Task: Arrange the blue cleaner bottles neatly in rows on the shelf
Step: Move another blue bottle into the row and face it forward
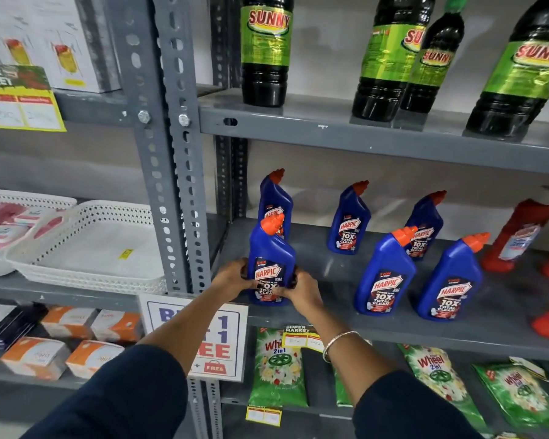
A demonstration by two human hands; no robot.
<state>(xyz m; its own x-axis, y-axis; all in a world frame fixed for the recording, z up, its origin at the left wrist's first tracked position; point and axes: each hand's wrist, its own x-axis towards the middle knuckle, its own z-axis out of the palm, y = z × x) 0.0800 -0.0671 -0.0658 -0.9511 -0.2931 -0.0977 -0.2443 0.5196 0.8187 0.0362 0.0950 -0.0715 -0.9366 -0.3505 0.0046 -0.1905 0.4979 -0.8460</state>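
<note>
— Where are your hands?

— Both are clamped on one blue bottle [271, 264]: my left hand [235, 277] grips its left side, my right hand [300, 288] its right, thumbs across the label. It stands upright at the front left corner of the grey shelf [330, 274].

— And the others?

— A second blue bottle [275, 201] stands directly behind the held one. Right of the held one, two [384, 277] [450, 280] stand along the front edge and two [349, 220] [425, 226] further back, all upright and apart. Beyond them, red bottles [517, 236] stand at the shelf's right end.
</note>
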